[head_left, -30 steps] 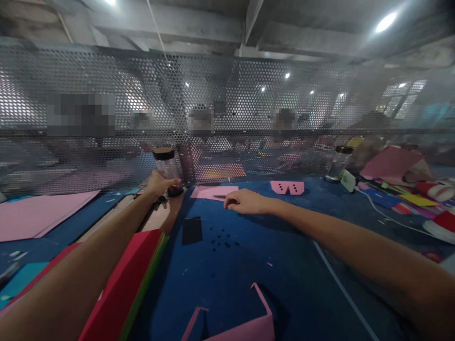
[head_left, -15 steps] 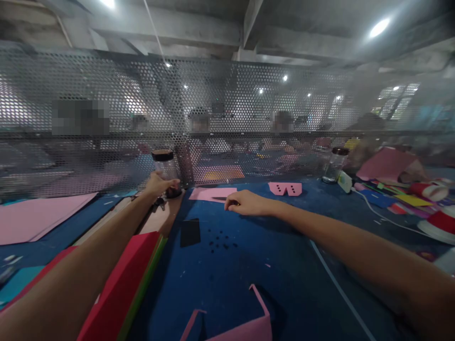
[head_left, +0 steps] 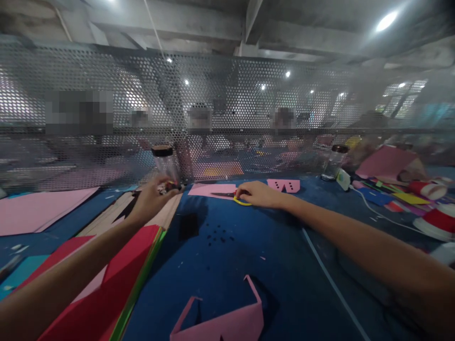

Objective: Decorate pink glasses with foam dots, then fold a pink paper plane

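near the far edge of the tabletop (head_left: 277, 232), the scissors (head_left: 226, 194), likely light, stiff and smooth, lie partly on pink paper (head_left: 204, 189), best held by the yellow handle (head_left: 242, 203) where the right hand (head_left: 261, 194) curls, clamped or not i can't tell, the left hand (head_left: 147, 202) parted-fingered before the bottle (head_left: 164, 165).

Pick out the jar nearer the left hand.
The left jar, just behind the left hand; the other jar stands well off to the right, beyond the right hand.
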Demonstrator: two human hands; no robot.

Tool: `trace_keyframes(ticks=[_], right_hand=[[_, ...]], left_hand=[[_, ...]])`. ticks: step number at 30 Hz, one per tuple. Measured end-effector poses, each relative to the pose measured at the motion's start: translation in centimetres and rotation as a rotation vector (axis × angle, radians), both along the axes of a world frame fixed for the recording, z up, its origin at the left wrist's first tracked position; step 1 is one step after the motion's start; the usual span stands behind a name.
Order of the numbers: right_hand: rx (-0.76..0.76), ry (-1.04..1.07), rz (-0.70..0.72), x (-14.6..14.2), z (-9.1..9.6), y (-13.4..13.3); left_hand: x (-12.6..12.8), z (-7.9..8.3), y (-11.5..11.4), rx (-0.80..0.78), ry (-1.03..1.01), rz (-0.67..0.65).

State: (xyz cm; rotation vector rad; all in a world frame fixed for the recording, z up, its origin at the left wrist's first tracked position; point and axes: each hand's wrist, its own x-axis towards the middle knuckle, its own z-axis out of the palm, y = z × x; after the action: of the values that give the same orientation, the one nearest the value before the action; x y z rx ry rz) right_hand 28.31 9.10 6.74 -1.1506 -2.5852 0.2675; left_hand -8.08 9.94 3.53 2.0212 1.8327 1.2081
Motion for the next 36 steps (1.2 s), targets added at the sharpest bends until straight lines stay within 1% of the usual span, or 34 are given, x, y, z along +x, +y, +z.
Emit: trace_keyframes(ticks=[2, 3, 5, 8, 10, 13, 19, 24, 30, 36], right_hand=[[0.036, -0.031, -0.048, 0.8, -0.3, 0.1], [0.054, -0.048, -0.072, 1.2, -0.5, 0.1], [0.084, -0.082, -0.111, 2.2, -1.0, -0.2], [0.114, -0.132, -0.144, 3.4, -1.6, -0.7], [0.127, -0.167, -0.161, 3.8, -1.8, -0.7], [0.138, -0.228, -0.168, 3.5, -1.9, 0.0], [0.104, -0.375, -0.146, 1.7, -2.6, 2.4], [0.126, -0.426, -0.135, 1.5, -3.8, 4.2], [0.162, -0.42, -0.121, 1.8, -4.7, 5.8], [0.135, -0.439, -0.124, 1.6, -4.5, 6.4]], left_hand=[[1.1, -0.9, -2.0, -0.031, 0.077, -0.148], [1.6, -1.4, -2.9, -0.048, 0.109, -0.198], [2.5, -2.5, -4.1, -0.088, 0.179, -0.277], [3.1, -3.9, -4.9, -0.119, 0.241, -0.329], [3.1, -4.6, -5.0, -0.13, 0.259, -0.337], [3.1, -5.2, -5.1, -0.134, 0.276, -0.325], [3.3, -5.7, -6.0, -0.097, 0.306, -0.327], [3.4, -6.0, -6.2, -0.079, 0.349, -0.346], [3.5, -5.9, -6.5, -0.098, 0.327, -0.314], [3.6, -5.6, -6.8, -0.116, 0.295, -0.297]])
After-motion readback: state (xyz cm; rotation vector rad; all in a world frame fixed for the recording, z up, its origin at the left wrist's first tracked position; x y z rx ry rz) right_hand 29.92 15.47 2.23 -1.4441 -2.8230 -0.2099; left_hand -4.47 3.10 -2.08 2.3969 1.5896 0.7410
